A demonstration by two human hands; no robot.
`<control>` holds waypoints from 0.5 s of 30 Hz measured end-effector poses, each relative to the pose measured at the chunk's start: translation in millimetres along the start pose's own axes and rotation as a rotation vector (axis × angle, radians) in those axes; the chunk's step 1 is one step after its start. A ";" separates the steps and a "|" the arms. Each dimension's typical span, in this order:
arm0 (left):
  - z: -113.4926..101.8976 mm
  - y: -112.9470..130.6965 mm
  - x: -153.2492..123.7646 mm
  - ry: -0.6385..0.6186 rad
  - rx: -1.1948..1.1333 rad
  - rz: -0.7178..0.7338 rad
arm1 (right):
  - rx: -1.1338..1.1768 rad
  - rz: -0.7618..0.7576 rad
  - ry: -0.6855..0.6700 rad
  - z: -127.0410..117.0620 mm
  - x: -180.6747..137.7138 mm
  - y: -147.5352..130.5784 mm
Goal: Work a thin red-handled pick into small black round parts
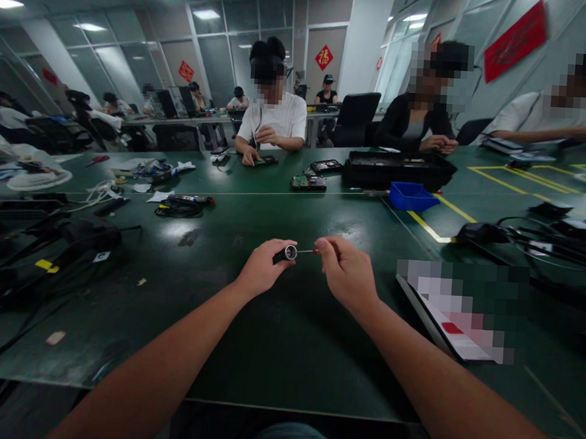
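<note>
Above the green table, my left hand is closed around a short black cylinder with a silver-rimmed round end. That end faces me, and it looks like a small flashlight, though its kind is not certain. Pinched in my right hand is a small screwdriver with a thin metal shaft and a bit of red at the fingers. Its shaft points left, and the tip is at or very near the cylinder's rim; I cannot tell whether it goes in. Most of the screwdriver's handle is hidden by my fingers.
A white booklet lies right of my right forearm. Black bags and cables crowd the left side. Farther off are a blue bin, a black tray and a circuit board. A co-worker sits opposite.
</note>
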State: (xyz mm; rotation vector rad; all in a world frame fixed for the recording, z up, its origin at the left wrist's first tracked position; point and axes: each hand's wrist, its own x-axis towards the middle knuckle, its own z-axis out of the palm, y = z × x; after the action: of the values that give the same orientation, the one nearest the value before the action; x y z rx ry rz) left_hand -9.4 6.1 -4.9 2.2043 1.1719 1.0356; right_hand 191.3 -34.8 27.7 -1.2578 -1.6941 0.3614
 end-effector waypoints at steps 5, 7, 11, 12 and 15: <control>0.7 -3.6 0.0 0.012 0.006 -0.024 | 0.032 -0.058 -0.034 -0.3 -2.1 -0.1; 1.0 -3.9 -0.2 0.004 0.007 -0.025 | 0.041 -0.066 -0.034 0.2 -3.1 0.4; 1.1 -1.4 0.0 -0.019 0.005 -0.037 | 0.129 0.026 0.055 4.4 -2.9 4.0; 1.1 -0.6 0.2 -0.020 0.005 -0.046 | 0.184 0.061 0.079 5.9 -2.4 5.2; 1.0 1.1 0.5 -0.023 0.004 -0.075 | 0.351 0.148 0.101 10.6 -0.3 8.6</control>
State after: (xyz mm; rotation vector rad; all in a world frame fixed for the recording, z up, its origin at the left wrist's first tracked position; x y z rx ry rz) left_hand -7.9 5.9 -4.6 2.1525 1.2369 0.9756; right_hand 187.6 -28.3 16.3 -1.1209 -1.3839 0.6432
